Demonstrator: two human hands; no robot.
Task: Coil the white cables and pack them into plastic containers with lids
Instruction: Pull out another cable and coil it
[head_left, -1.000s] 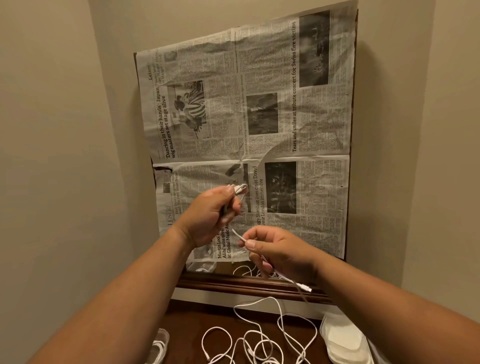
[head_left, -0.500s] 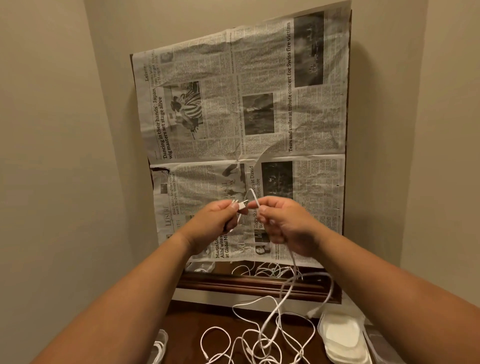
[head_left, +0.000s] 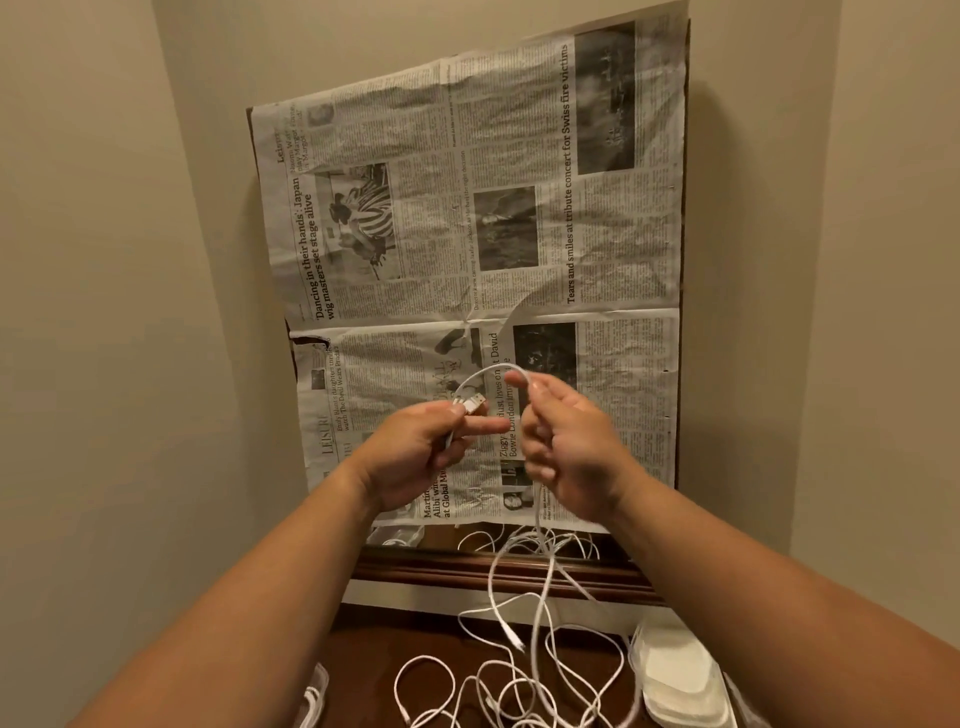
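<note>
My left hand (head_left: 423, 452) pinches the plug end of a white cable (head_left: 480, 376), its metal connector sticking out past my thumb. The cable arcs up and right to my right hand (head_left: 569, 441), whose fingertips pinch it at the top of the loop. From there it hangs down past my right palm to a tangle of loose white cables (head_left: 519, 686) on the dark wooden surface (head_left: 374, 654). A stack of white plastic lids (head_left: 680, 686) lies at the lower right. A clear plastic container (head_left: 314, 701) with a coiled cable inside shows at the lower left edge.
A mirror covered with newspaper (head_left: 467, 249) leans on the beige wall behind my hands; its brown wooden frame (head_left: 467, 569) runs along the bottom. Its uncovered strip reflects the cables. Walls close in on both sides.
My right hand rose from below the left hand, drew the cable up beside the plug, then moved apart to the right, forming a small loop. More cable was lifted off the surface.
</note>
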